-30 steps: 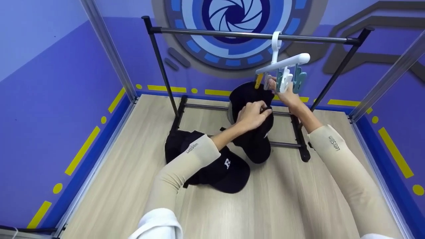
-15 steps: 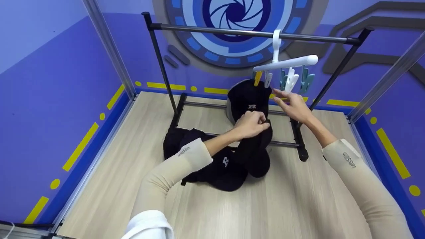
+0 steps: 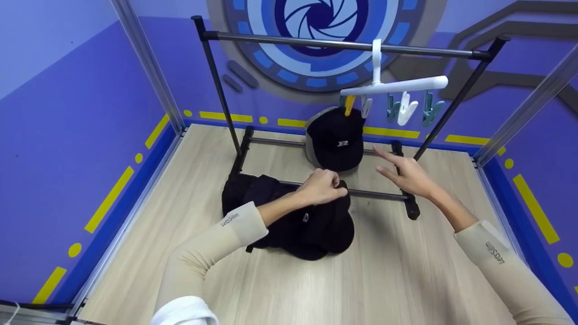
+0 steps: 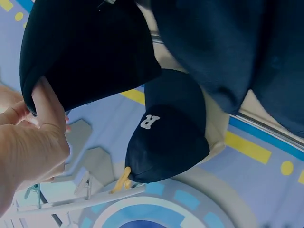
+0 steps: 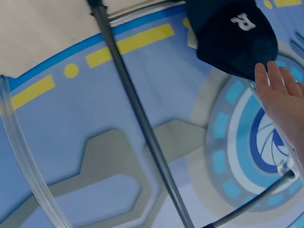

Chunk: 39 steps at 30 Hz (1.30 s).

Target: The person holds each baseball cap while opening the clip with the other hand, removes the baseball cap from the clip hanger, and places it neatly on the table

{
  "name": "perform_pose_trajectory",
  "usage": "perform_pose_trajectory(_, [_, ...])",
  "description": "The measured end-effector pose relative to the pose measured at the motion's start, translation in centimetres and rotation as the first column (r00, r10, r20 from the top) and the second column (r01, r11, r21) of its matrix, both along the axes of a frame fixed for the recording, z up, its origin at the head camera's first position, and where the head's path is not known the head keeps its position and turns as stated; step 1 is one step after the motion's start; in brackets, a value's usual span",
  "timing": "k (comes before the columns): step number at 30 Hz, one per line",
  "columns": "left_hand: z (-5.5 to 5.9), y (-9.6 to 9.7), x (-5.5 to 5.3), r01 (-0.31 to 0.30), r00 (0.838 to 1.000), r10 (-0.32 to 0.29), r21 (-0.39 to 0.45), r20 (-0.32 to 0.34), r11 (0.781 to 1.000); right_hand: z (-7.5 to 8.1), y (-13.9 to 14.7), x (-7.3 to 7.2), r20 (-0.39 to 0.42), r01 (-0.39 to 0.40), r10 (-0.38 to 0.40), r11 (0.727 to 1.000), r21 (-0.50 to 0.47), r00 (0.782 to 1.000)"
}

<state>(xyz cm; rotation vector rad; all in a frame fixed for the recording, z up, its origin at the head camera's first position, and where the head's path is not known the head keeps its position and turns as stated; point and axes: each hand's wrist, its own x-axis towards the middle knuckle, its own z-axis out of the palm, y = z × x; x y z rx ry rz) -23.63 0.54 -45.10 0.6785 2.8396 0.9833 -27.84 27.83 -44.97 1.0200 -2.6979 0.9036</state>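
Observation:
My left hand [image 3: 321, 187] pinches the edge of a black cap [image 3: 341, 228], low over the floor. In the left wrist view that cap [image 4: 90, 52] hangs from my fingers [image 4: 49, 107]. Another black cap [image 3: 239, 194], partly covered by my arm and the held cap, lies on the floor. A third black cap [image 3: 336, 131], with a white letter R, hangs from the yellow clothespin [image 3: 349, 105] of a white clip hanger [image 3: 397, 85]. My right hand [image 3: 408, 176] is free, fingers extended, below the hanger and right of the hanging cap.
A black metal rack [image 3: 289, 41] carries the hanger on its top bar, with lower bars near the floor. White [image 3: 407, 109] and green clothespins [image 3: 432, 109] dangle from the hanger's right part. Blue-purple walls [image 3: 81, 113] enclose the wooden floor [image 3: 361, 284].
My left hand has brought the held cap down and left, toward the floor cap. My right hand has left the clothespins and come down and right. The hanger has swung round, more side-on.

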Motion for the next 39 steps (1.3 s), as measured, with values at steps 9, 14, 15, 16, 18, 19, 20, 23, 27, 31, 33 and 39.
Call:
perform_pose_trajectory(9, [-1.5,-2.3,0.1,-0.057,0.991,0.051,0.049,0.124,0.997,-2.5,1.7,1.0,0.021,-0.015,0.014,0.999,0.029,1.000])
perform_pose_trajectory(14, [-2.5,-3.9,0.0,-0.124,0.960,0.124,-0.019,0.249,0.992,-3.0,2.6,1.4,0.077,-0.004,0.000,0.999,0.042,0.997])
perform_pose_trajectory(15, [-2.8,-4.3,-0.1,-0.130,0.953,0.135,-0.037,0.272,0.991,-3.1,2.7,1.5,0.088,-0.002,-0.001,0.999,0.040,0.996])
perform_pose_trajectory(16, [-3.0,-4.8,-0.2,-0.133,0.947,0.143,-0.056,0.288,0.990,-3.2,2.9,1.6,0.094,0.000,-0.003,0.999,0.040,0.996])
perform_pose_trajectory(18, [-3.7,-5.7,-0.4,-0.134,0.936,0.152,-0.077,0.317,0.988,-3.5,3.1,1.9,0.117,0.006,-0.010,0.999,0.038,0.993])
perform_pose_trajectory(19, [-4.0,-6.1,-0.5,-0.136,0.932,0.155,-0.080,0.329,0.988,-3.7,3.1,2.0,0.122,0.008,-0.012,0.999,0.035,0.992])
perform_pose_trajectory(20, [-4.3,-6.5,-0.6,-0.137,0.927,0.156,-0.078,0.340,0.987,-3.9,3.2,2.1,0.132,0.011,-0.015,0.999,0.034,0.991])
perform_pose_trajectory(23, [-4.5,-7.4,-0.6,-0.130,0.929,0.159,-0.107,0.336,0.986,-4.4,3.3,2.4,0.163,0.010,-0.017,0.999,0.045,0.987])
perform_pose_trajectory(27, [-3.5,-7.7,-0.6,-0.091,0.952,0.143,-0.195,0.271,0.977,-4.5,3.6,2.3,0.171,0.023,-0.035,0.997,0.075,0.985])
perform_pose_trajectory(31, [-2.7,-7.8,-0.7,-0.085,0.960,0.140,-0.225,0.242,0.971,-4.5,4.1,2.3,0.180,0.048,-0.062,0.995,0.084,0.982])
perform_pose_trajectory(33, [-2.6,-7.9,-0.5,-0.090,0.962,0.146,-0.235,0.232,0.968,-4.7,4.4,2.3,0.208,0.051,-0.066,0.996,0.077,0.976])
perform_pose_trajectory(39, [-3.2,-8.4,0.1,-0.073,0.981,0.126,-0.325,0.146,0.943,-5.9,5.2,2.9,0.288,0.040,-0.054,0.998,0.054,0.956])
